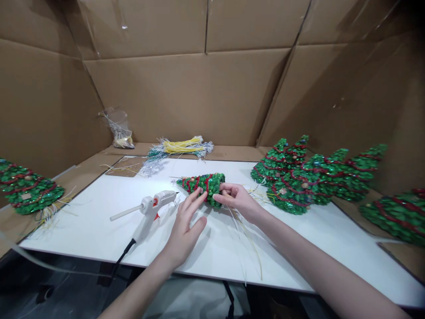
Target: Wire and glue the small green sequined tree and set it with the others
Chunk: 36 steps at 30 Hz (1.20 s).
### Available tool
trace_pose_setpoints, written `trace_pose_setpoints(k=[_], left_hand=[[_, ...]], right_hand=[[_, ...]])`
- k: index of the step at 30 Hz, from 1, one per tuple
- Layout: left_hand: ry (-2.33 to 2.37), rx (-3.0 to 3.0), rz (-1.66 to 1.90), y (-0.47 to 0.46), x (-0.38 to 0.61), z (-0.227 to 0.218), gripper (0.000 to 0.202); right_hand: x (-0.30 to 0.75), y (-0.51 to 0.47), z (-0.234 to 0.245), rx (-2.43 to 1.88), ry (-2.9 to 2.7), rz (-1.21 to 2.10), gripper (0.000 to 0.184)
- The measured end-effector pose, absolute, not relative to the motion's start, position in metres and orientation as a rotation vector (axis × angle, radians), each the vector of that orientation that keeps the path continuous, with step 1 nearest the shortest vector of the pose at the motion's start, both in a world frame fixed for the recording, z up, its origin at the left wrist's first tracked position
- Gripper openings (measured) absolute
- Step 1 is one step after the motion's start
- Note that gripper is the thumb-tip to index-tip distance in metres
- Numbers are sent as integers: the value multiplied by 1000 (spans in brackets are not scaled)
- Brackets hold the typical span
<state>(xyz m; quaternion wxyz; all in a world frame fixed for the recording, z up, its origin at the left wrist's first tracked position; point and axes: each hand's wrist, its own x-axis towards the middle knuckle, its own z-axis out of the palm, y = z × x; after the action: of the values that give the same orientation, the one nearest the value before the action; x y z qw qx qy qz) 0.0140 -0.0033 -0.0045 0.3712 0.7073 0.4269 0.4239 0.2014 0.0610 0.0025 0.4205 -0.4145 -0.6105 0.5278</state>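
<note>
A small green Christmas tree (199, 180) with red garland lies on its side on the white tabletop, its tip to the left. My left hand (184, 223) rests its outstretched fingertips on the tree's near side, the thumb spread apart. At the tree's base, my right hand (237, 201) is closed, thumb and forefinger gripping the rim. Thin white and yellow wires (247, 237) trail from under that hand toward the front edge. Left of the tree, a white glue gun (149, 212) stands with a glue stick in its back and its nozzle toward the tree.
Several decorated trees (299, 181) stand at the right, another tree (398, 215) at the far right, and one tree (28, 188) at the left edge. Behind lie bundled wires (182, 147) and a plastic bag (121, 130). Cardboard walls (172, 97) enclose the table.
</note>
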Motion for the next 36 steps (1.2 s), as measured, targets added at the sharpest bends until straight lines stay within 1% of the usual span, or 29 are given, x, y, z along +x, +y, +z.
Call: trace_pose_setpoints(k=[10, 36], left_hand=[[1130, 1895, 1077, -5, 14, -8, 46], [1185, 2003, 892, -7, 14, -8, 49]], right_hand=[[205, 59, 7, -1022, -1597, 1340, 50], [221, 69, 2, -1099, -1845, 1172, 50]])
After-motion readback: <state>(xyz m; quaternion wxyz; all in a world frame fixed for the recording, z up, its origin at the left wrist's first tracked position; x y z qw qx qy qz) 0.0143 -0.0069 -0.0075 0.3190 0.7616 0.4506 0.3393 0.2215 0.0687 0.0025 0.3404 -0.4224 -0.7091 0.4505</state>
